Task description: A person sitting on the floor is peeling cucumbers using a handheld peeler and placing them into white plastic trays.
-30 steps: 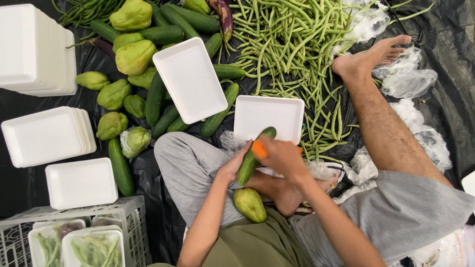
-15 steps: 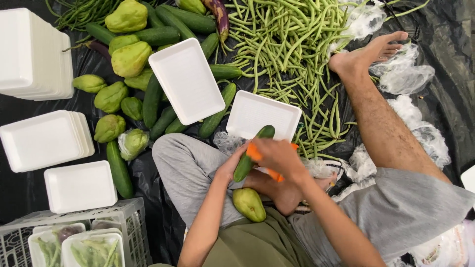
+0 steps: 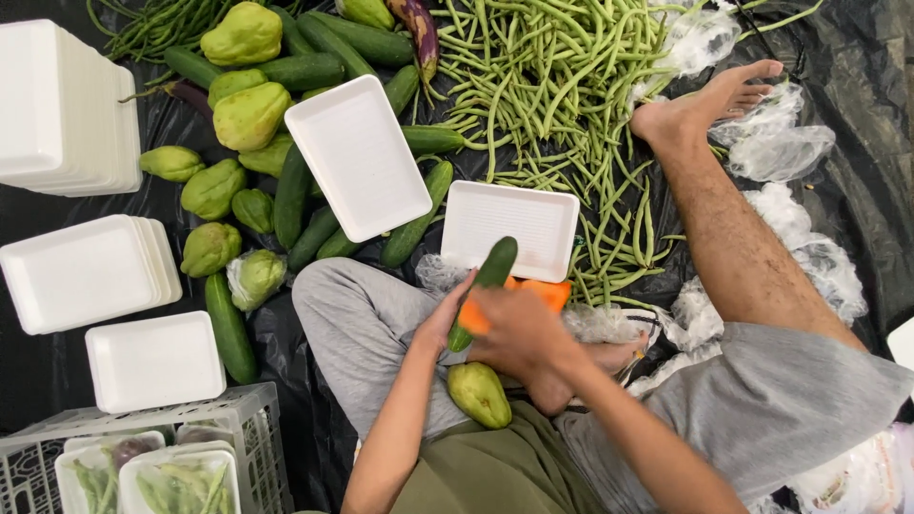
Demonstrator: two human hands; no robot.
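Far to the left of the fingers, stacks of white foam trays [image 3: 81, 271] are sitting unfilled, while a grey crate [image 3: 143, 457] is already holding wrapped trays of vegetables. The left hand [image 3: 440, 319] is wrapping its fingers around the lower end of a cucumber [image 3: 487, 281], tilting it up toward an empty tray [image 3: 509, 224]. The right hand [image 3: 522, 328] is closing its fingers on an orange peeler [image 3: 543, 293] laid against the cucumber. Beyond the fingers, loose cucumbers, chayotes and green beans [image 3: 562, 86] are lying unpacked, so most work seems left.
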